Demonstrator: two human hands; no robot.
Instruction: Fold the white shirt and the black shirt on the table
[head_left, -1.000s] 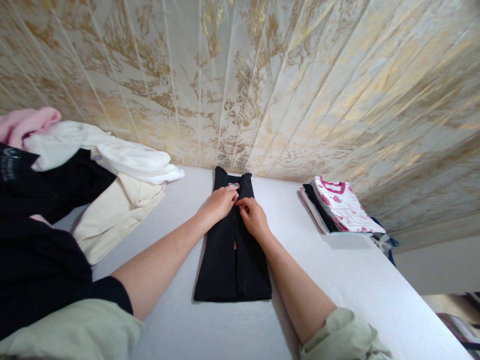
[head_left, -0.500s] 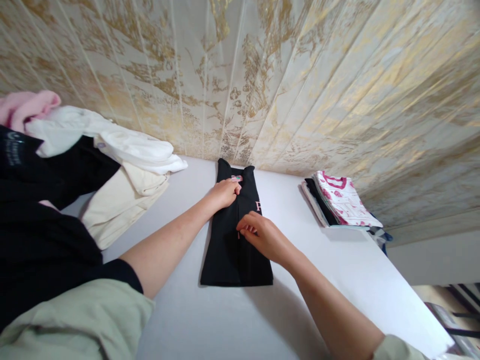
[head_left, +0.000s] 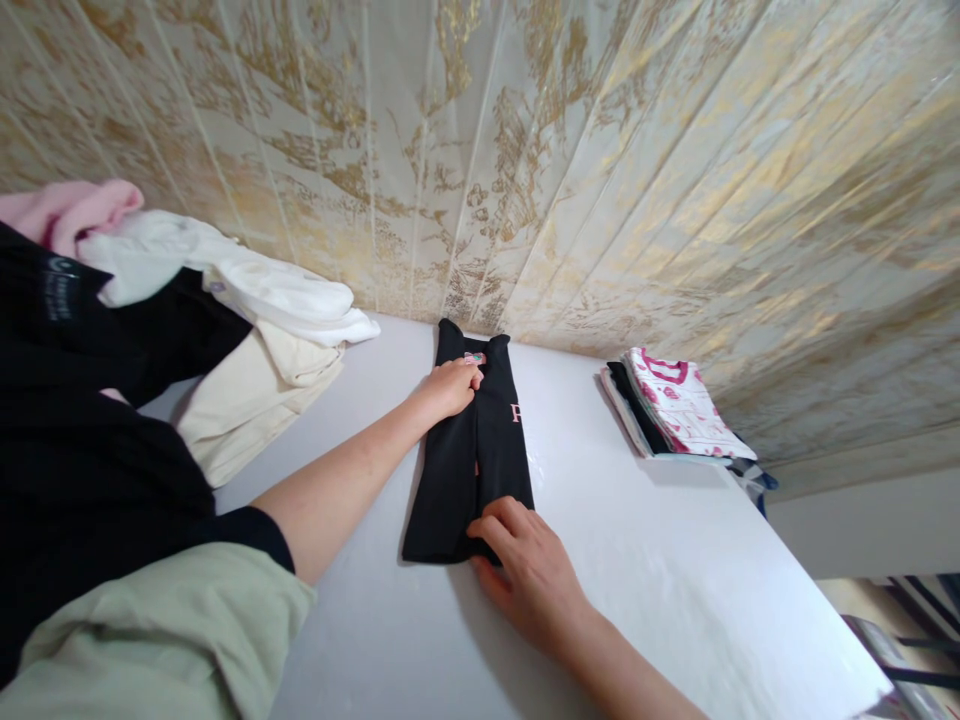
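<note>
A black shirt (head_left: 448,480) lies folded into a narrow strip on the white table, its neck end against the wall. A small label shows near the neck, and a pink letter is printed on its right side. Resting on the upper part, just below the label, my left hand (head_left: 452,387) is closed with curled fingers on the fabric. My right hand (head_left: 529,570) grips the lower right hem, fingers on top and thumb at the near edge; its palm hides that corner.
A stack of folded clothes (head_left: 686,410), with a pink-and-white patterned top uppermost, sits at the table's right edge. To the left lie loose clothes: black garments (head_left: 67,400), a cream garment (head_left: 259,400), a white one (head_left: 277,300) and a pink one (head_left: 90,210). A gold-patterned wall (head_left: 420,150) rises behind the table (head_left: 637,600).
My right hand has moved down from the middle of the black shirt to its lower hem and taken hold there. The left hand stays in place on the upper part.
</note>
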